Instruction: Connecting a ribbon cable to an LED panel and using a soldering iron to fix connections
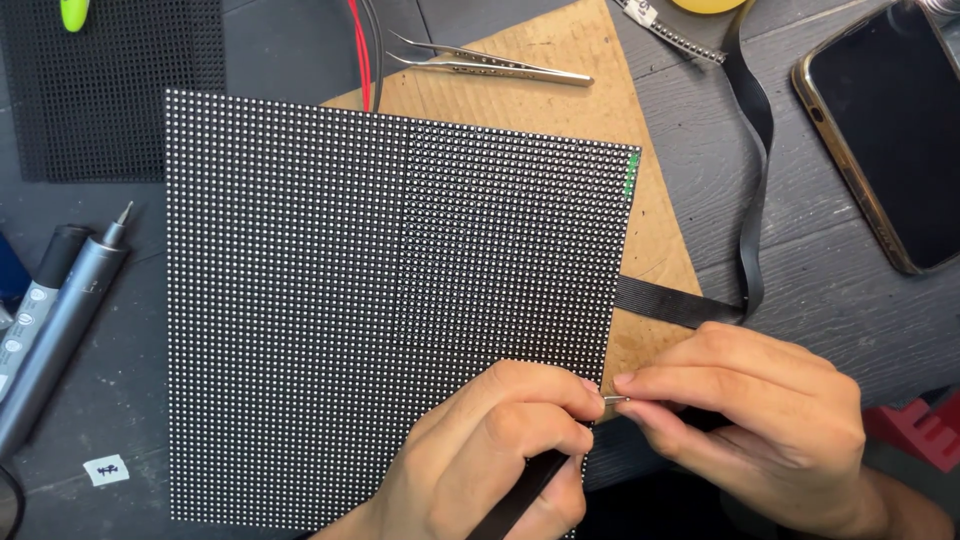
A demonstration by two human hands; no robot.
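A large black LED matrix panel (380, 300), covered in rows of small white dots, lies flat in front of me. My left hand (490, 450) rests on its lower right corner, curled around a slim black tool (520, 500). My right hand (760, 420) sits just off the panel's right edge. Its thumb and forefinger pinch a thin metal pin-like piece (615, 400), whose tip meets my left forefinger at the panel's edge. Whether that metal piece is part of the black tool is unclear.
A sheet of cardboard (590, 90) lies under the panel. Metal tweezers (490, 65) and red wires (360, 50) are at the top. A black flat ribbon (755, 180) runs down the right, beside a phone (890, 130). A grey electric screwdriver (60, 310) lies at the left and a black mesh panel (100, 90) at the top left.
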